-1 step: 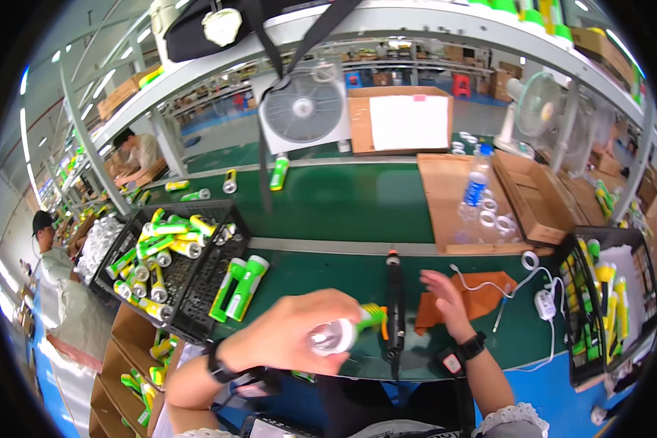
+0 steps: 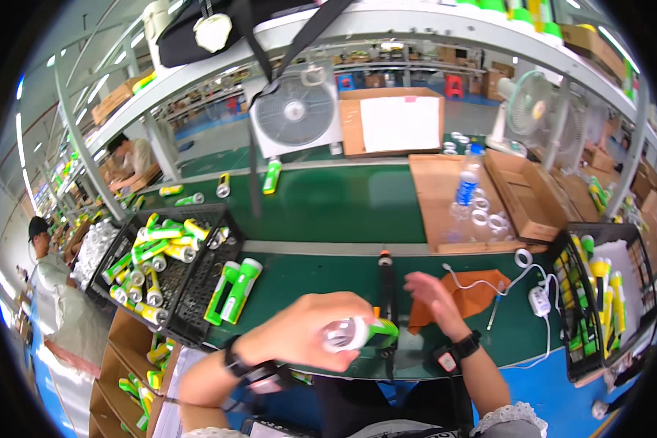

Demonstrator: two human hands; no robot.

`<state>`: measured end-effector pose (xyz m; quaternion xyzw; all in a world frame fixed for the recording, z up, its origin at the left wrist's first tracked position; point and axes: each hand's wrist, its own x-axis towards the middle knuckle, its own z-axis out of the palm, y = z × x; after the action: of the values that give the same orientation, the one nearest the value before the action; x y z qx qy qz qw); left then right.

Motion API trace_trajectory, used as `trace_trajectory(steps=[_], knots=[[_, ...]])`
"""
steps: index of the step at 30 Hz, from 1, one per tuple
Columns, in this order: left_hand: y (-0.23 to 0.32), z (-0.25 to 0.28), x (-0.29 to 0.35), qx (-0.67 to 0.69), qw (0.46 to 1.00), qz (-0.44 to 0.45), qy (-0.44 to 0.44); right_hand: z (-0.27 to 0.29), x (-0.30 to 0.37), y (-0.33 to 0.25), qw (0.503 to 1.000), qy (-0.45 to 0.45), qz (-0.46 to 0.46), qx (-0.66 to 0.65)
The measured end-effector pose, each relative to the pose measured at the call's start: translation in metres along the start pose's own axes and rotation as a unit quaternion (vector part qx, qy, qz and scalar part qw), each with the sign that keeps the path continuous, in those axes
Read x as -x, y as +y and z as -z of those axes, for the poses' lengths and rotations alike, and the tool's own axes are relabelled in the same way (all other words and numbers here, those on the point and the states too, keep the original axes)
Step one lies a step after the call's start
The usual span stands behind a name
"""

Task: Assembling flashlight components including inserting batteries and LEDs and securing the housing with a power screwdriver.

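My left hand (image 2: 299, 325) is closed around a green flashlight (image 2: 384, 332) above the near edge of the green bench. Its clear lens with a white ring faces toward me, and the green body points right. To its right, my right hand (image 2: 438, 303) is open, fingers stretched and apart, with nothing in it. It hovers by an orange-brown cloth (image 2: 482, 292). Between the hands lies a dark pen-shaped electric screwdriver (image 2: 387, 281), its lower part partly hidden by the flashlight. Two green-and-white flashlights (image 2: 241, 288) lie on the bench left of my left hand.
A black crate (image 2: 190, 292) of green and yellow flashlights stands at left, another crate (image 2: 577, 365) at right. A white cable (image 2: 518, 281) crosses the right side. Beyond are a water bottle (image 2: 466, 186), white rings (image 2: 498, 221), a cardboard tray (image 2: 525, 197) and a fan (image 2: 293, 111).
The flashlight in my left hand has shifted slightly right, its green body now lower. My right hand stays open. The whole view has moved a little.
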<state>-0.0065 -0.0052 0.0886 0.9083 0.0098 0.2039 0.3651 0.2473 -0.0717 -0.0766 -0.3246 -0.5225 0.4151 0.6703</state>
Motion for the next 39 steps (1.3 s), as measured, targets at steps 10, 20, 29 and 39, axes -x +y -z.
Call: trace_trajectory(steps=[10,20,29,39], knots=[[-0.149,-0.132,-0.100,0.414,0.829,0.264,0.265,0.021,0.026,0.001,0.835,0.177,0.027,0.520],[-0.184,-0.161,-0.095,0.643,0.685,0.209,0.272,0.003,0.021,-0.017,0.830,-0.004,-0.012,0.557],[-0.175,-0.161,-0.100,0.589,0.714,0.297,0.236,0.003,0.014,-0.025,0.843,-0.016,0.040,0.536],[-0.159,-0.160,-0.097,0.548,0.748,0.305,0.220,0.000,0.018,-0.019,0.877,-0.001,-0.029,0.479]])
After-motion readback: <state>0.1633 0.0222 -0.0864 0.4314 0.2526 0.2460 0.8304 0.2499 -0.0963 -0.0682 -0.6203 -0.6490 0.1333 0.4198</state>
